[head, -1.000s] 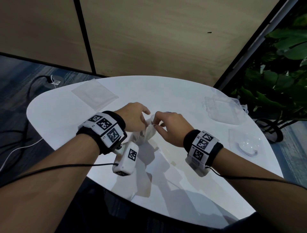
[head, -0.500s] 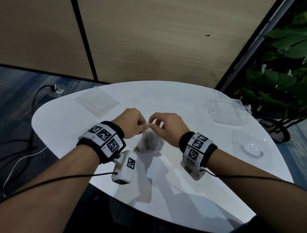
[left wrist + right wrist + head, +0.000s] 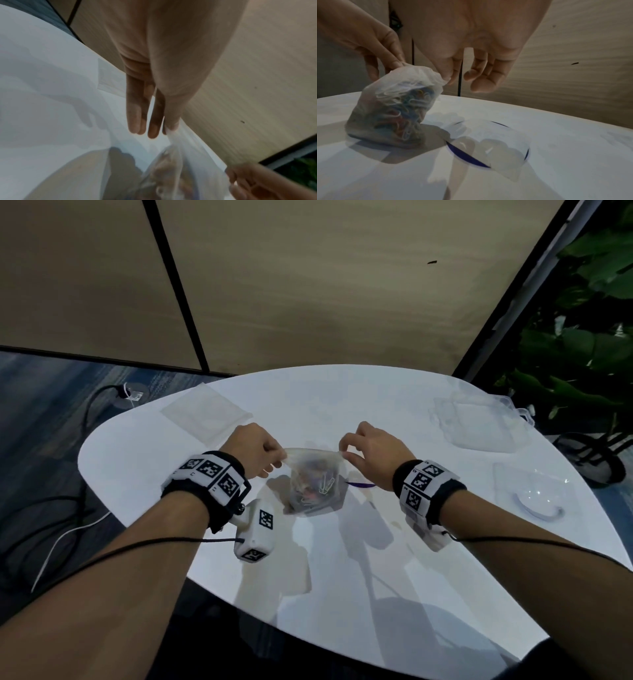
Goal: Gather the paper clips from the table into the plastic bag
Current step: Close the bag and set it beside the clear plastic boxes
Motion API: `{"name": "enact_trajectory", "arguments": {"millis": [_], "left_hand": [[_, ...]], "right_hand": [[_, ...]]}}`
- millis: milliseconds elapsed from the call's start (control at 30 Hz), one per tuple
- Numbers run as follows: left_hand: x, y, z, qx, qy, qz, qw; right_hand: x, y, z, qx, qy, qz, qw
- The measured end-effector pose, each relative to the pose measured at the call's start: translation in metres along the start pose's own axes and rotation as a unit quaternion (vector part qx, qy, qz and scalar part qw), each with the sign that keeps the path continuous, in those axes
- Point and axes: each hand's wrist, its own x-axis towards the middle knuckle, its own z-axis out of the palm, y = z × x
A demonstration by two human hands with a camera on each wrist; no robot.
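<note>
Between the two hands, the plastic bag (image 3: 313,484) now sits stretched wide; a moment ago the hands were close together at its top. The left hand (image 3: 255,448) pinches one corner and the right hand (image 3: 371,451) pinches the other, pulling the mouth flat. I think the bag is being closed. It looks see-through and crinkly, full of colourful paper clips (image 3: 402,108), resting on the table (image 3: 342,594).

Bag (image 3: 313,486) of paper clips (image 3: 326,485) sits mid-table (image 3: 342,594), left hand (image 3: 255,448) at nine o'clock, right hand (image 3: 371,451) at three
</note>
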Motion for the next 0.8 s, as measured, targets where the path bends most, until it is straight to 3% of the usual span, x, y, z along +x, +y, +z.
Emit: {"name": "enact_trajectory", "arguments": {"millis": [133, 233, 367, 467, 633, 800], "left_hand": [[0.027, -0.005, 0.019, 0.076, 0.031, -0.003, 0.997], [0.049, -0.020, 0.020, 0.127, 0.065, -0.029, 0.989], [0.069, -0.062, 0.013, 0.187, 0.070, -0.104, 0.974], [0.072, -0.084, 0.011, 0.196, 0.075, -0.132, 0.969], [0.066, -0.076, 0.001, 0.155, 0.135, -0.121, 0.971], [0.052, -0.052, -0.003, 0.131, 0.159, -0.128, 0.970]], "right_hand": [[0.007, 0.010, 0.010, 0.044, -0.006, 0.045, 0.998], [0.008, 0.040, 0.007, 0.071, 0.002, 0.130, 0.989], [-0.012, 0.107, -0.005, 0.000, 0.032, 0.278, 0.960], [-0.032, 0.153, -0.007, -0.031, 0.036, 0.340, 0.939], [-0.044, 0.198, 0.008, -0.035, -0.040, 0.351, 0.935], [-0.038, 0.198, 0.014, -0.030, -0.004, 0.335, 0.942]]}}
